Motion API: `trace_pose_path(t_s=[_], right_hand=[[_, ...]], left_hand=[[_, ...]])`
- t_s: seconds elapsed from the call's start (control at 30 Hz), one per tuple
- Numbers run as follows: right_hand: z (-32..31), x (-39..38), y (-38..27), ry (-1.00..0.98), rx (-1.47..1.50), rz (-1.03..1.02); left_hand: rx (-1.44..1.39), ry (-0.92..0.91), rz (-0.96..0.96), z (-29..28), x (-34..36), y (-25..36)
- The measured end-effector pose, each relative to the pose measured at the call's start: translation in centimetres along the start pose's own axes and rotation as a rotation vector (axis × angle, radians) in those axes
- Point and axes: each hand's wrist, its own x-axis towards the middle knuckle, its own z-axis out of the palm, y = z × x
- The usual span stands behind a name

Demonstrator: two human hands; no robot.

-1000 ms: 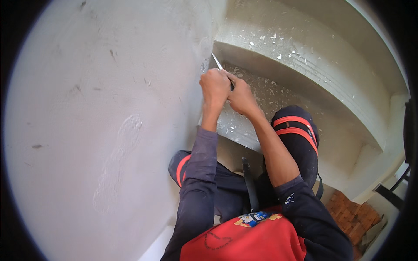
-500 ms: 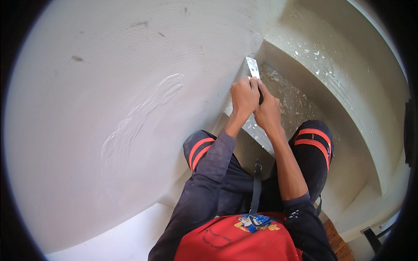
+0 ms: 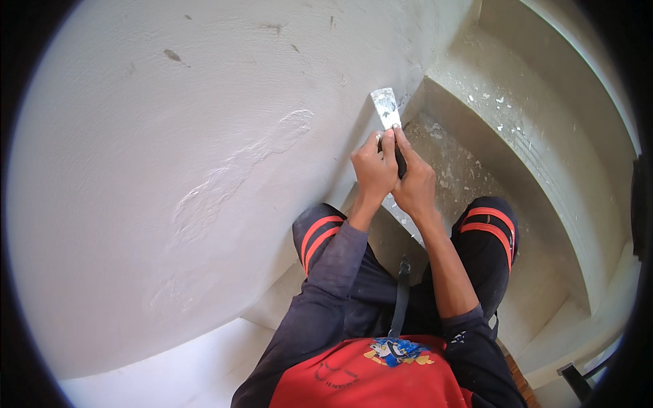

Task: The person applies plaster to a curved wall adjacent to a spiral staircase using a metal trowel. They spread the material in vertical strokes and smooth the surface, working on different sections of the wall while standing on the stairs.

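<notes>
Single head cam, fisheye, looking steeply down, close over wall and steps

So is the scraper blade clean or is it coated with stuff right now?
Coated. The putty knife blade shows pale smears and specks across its face, held by the left hand and right hand against the wall.
</notes>
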Motion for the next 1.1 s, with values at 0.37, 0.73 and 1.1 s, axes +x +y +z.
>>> trace_pose_path(t_s=[0.37,0.73,1.1], right_hand=[[2.6,-3.1,-1.9,-0.079,0.084,-0.260],[2.8,-0.1,-7.6,0.044,0.177,-0.283],[2.2,-2.9,-4.9,-0.026,0.032,-0.168]], left_hand=[[0.075,0.324,-0.024,-5.2,-4.1,-0.1],[0.038,0.398,0.035,-8.5,-0.1,5.1],[0.023,0.292,-0.039,-7.0,-2.8,1.7]])
